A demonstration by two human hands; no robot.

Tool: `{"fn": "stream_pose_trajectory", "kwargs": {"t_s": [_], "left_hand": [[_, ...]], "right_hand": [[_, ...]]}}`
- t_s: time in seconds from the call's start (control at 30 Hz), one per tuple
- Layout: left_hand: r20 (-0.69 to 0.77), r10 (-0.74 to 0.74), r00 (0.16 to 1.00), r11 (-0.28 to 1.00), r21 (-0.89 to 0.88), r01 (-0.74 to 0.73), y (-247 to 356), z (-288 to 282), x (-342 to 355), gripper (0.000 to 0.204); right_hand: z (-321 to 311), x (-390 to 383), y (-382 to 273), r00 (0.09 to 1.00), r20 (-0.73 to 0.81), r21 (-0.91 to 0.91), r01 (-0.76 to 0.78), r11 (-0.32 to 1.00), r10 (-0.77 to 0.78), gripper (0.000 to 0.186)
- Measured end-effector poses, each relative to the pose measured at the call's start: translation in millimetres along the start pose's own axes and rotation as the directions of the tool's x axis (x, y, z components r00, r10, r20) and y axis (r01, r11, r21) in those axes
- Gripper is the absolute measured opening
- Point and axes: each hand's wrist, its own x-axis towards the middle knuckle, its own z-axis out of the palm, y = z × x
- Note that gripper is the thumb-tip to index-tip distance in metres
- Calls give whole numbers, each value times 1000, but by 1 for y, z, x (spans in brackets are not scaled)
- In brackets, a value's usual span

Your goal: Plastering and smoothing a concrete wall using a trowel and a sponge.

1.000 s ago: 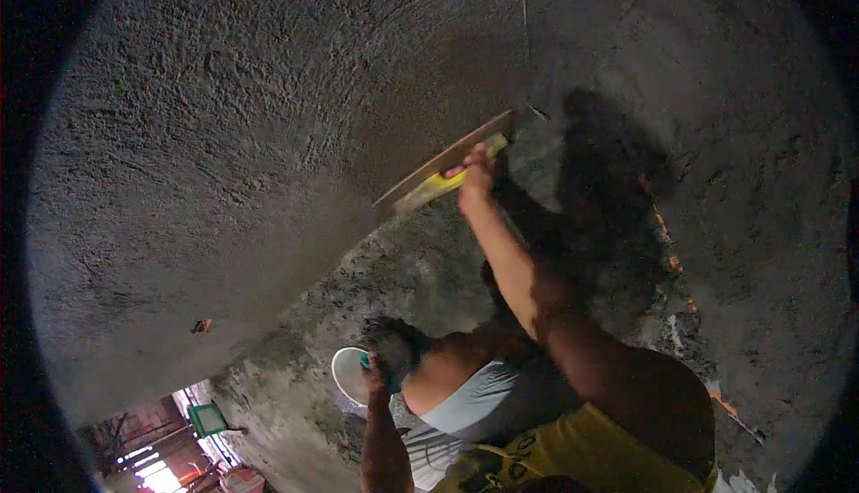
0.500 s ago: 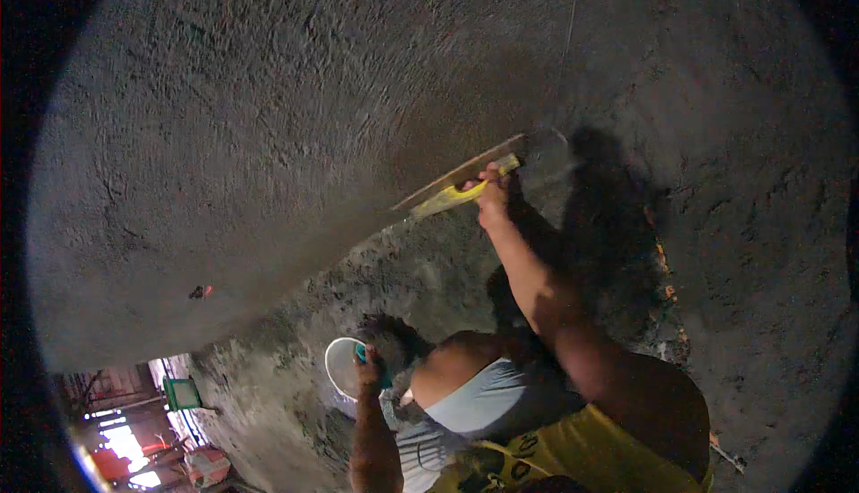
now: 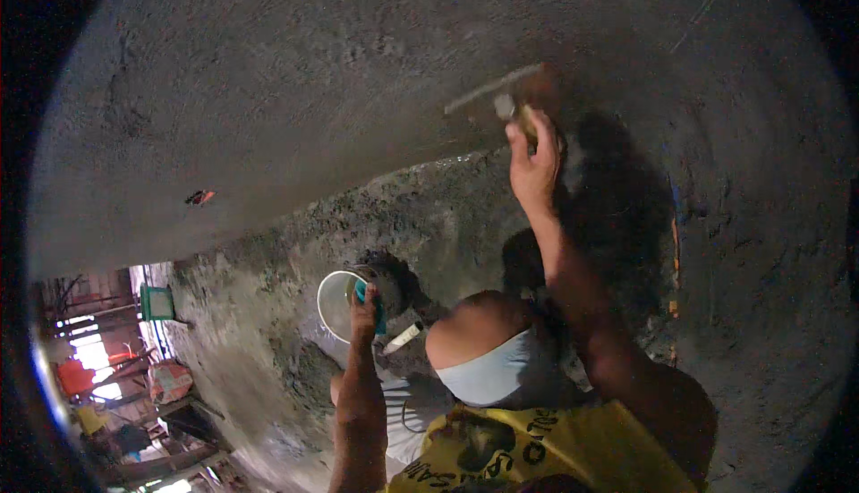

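Observation:
My right hand (image 3: pixel 534 157) is raised to the grey plastered wall, its fingers closed around the yellowish handle of a plastering float (image 3: pixel 494 90). The float's long narrow edge lies along the wet surface, blurred by motion. Lower and to the left, my left hand (image 3: pixel 362 314) grips the rim of a round white bucket (image 3: pixel 335 307). A teal piece (image 3: pixel 361 291), perhaps a sponge or cloth, sits under those fingers at the rim. The bucket's mouth is turned toward me; its contents cannot be made out.
Smooth plaster (image 3: pixel 268 117) covers the upper wall, with a rougher, darker band (image 3: pixel 429 216) beneath. A small reddish spot (image 3: pixel 200 198) marks the wall. At lower left are a green-framed object (image 3: pixel 157 303), an orange-and-white sack (image 3: pixel 170 380) and timbers. My knee (image 3: pixel 474 336) is below.
The float has moved up and slightly right in the picture with my right hand. The view has shifted, so the bucket and the lower-left clutter appear higher. Both hands keep their hold.

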Motion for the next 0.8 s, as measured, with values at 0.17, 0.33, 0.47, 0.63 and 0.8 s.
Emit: {"fn": "stream_pose_trajectory", "kwargs": {"t_s": [0.17,0.33,0.47,0.63,0.8], "left_hand": [[-65,86,994,996,-30,-88,-18,-4,4,72],[-37,259,965,961,112,-253,-50,-32,18,73],[-21,234,972,971,47,-233,-15,-34,0,71],[15,79,997,997,-5,-79,-4,-32,3,72],[34,184,982,979,85,-187,-29,-15,10,73]], "right_hand": [[12,-29,30,957,235,-194,216,957,-168,32],[37,-45,0,955,259,-138,182,974,-142,32],[54,-101,-12,823,179,321,-567,758,539,34],[69,-109,69,485,168,783,-594,182,858,18],[39,-41,161,423,200,720,-675,160,884,17]]}}
